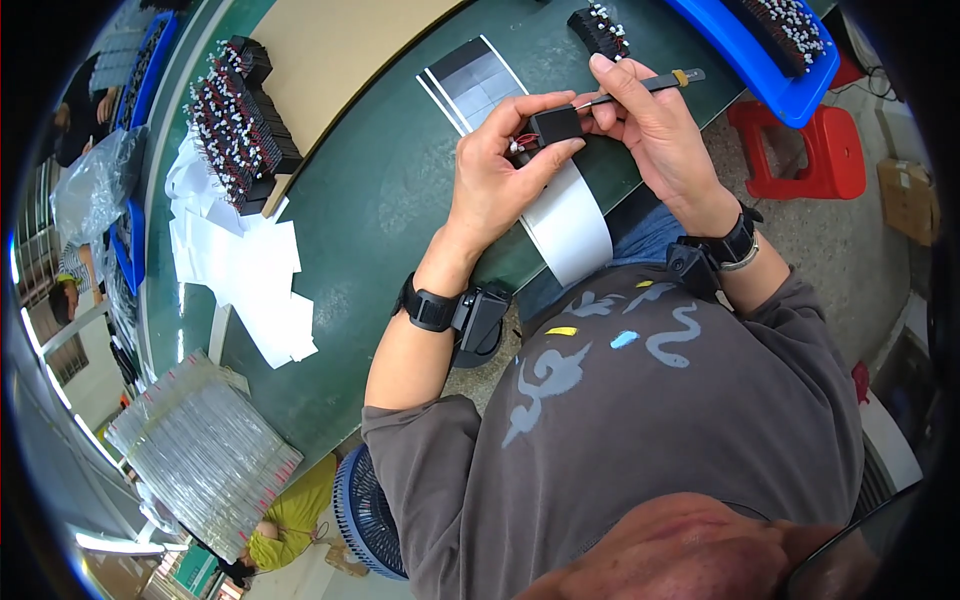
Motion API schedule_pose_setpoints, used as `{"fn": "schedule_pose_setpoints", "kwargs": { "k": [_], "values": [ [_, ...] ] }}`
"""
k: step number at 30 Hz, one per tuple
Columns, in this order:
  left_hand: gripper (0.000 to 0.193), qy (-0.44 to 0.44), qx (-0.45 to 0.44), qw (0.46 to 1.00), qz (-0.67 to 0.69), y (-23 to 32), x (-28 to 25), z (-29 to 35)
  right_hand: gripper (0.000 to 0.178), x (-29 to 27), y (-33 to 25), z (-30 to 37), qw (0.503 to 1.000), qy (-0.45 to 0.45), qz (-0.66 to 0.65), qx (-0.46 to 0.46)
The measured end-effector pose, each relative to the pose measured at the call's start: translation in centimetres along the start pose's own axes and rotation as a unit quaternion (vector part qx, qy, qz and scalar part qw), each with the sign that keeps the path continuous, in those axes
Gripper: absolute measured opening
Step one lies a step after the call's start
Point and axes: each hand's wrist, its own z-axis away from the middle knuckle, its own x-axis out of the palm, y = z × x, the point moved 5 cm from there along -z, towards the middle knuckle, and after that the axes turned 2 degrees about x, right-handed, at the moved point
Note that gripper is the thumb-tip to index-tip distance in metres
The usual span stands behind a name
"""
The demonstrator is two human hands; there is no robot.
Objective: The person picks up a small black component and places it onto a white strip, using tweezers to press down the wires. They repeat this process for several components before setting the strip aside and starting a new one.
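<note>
In our left grip (497, 165) we hold a black block (557, 126), red wires (522, 146) showing at its left end; in our right grip (652, 125) we slant a slim dark tool (661, 83), yellow-banded, its tip beside the block's right end.

The left hand (500, 168) covered part of the black block (557, 125); I couldn't make out the tip of the slim tool (662, 82); a sleeve (436, 455) hid some of the fan (366, 515); the blue tray (806, 104) ran out of view.
</note>
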Motion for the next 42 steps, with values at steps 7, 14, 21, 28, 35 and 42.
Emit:
{"fn": "schedule_pose_setpoints", "kwargs": {
  "k": [7, 14, 21, 28, 35, 42],
  "values": [
    [0.04, 0.026, 0.006, 1.0, 0.001, 0.4, -0.1, -0.1, 0.031, 0.1, 0.0, -0.1, 1.0, 0.008, 0.008, -0.003],
    [0.041, 0.028, 0.009, 1.0, -0.005, 0.5, 0.0, 0.0, 0.032, 0.1, 0.1, -0.1, 1.0, 0.013, 0.005, -0.004],
    [0.042, 0.032, 0.013, 0.999, -0.005, 0.6, 0.0, -0.1, 0.03, -0.1, 0.2, -0.2, 1.0, 0.014, 0.01, -0.013],
    [0.042, 0.024, 0.022, 0.999, -0.041, 0.8, -0.1, -0.1, 0.026, -0.9, -1.0, 0.3, 0.976, 0.019, 0.165, -0.139],
    [0.039, 0.038, -0.022, 0.999, -0.029, -0.5, -0.5, 0.3, 0.023, 3.1, -2.8, 3.0, 0.687, -0.111, 0.529, -0.486],
    [0.038, 0.018, -0.008, 1.0, -0.013, -0.2, -0.3, 0.1, 0.026, 1.6, -3.4, 2.4, 0.717, -0.115, 0.498, -0.474]
  ]
}}
